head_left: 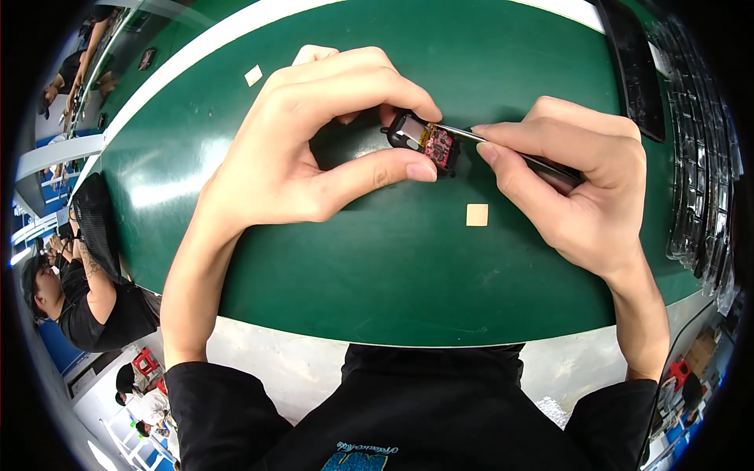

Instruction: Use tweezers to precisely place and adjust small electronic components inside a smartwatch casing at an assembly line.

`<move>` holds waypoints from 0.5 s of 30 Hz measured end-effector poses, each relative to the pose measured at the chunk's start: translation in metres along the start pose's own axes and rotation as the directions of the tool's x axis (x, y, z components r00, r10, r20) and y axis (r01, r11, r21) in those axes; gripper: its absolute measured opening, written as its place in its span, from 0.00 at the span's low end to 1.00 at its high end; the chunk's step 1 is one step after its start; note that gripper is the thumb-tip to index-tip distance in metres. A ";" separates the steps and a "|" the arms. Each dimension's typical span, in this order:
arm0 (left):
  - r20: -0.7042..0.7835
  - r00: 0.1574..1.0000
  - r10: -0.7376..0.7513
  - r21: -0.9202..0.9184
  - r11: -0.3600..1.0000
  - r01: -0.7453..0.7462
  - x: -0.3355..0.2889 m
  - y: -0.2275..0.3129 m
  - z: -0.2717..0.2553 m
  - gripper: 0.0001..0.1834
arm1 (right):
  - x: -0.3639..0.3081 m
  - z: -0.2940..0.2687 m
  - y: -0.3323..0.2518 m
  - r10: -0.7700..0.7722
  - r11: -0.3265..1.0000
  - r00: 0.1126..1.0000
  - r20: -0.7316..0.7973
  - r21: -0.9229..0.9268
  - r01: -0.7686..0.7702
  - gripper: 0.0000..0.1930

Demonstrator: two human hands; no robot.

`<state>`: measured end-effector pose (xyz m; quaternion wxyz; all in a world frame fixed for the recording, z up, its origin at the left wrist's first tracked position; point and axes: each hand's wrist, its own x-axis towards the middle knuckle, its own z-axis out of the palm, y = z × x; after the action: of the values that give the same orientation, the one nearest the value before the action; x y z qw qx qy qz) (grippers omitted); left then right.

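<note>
Green tabletop [353,275]: left hand [287,137] holds 1 device [425,143], right hand [585,169] 1 tool [462,133].

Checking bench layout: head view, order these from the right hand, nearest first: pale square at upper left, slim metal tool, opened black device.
From the right hand:
1. slim metal tool, held in its fingers
2. opened black device, left of the fingertips
3. pale square, upper left

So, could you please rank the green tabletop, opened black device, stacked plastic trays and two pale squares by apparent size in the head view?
1. Green tabletop
2. Stacked plastic trays
3. Opened black device
4. Lower pale square and upper pale square: too alike to rank
</note>
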<state>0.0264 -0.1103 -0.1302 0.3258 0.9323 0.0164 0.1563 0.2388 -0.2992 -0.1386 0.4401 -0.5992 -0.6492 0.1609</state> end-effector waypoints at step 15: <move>-0.003 0.999 -0.049 -0.003 0.999 0.049 0.001 0.002 0.003 0.30 | 0.004 -0.005 -0.002 0.146 0.986 0.987 -0.068 0.085 -0.140 0.10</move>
<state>0.0279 -0.1134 -0.1306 0.3307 0.9309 0.0395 0.1498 0.2420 -0.2977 -0.1330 0.4750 -0.6315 -0.5808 0.1956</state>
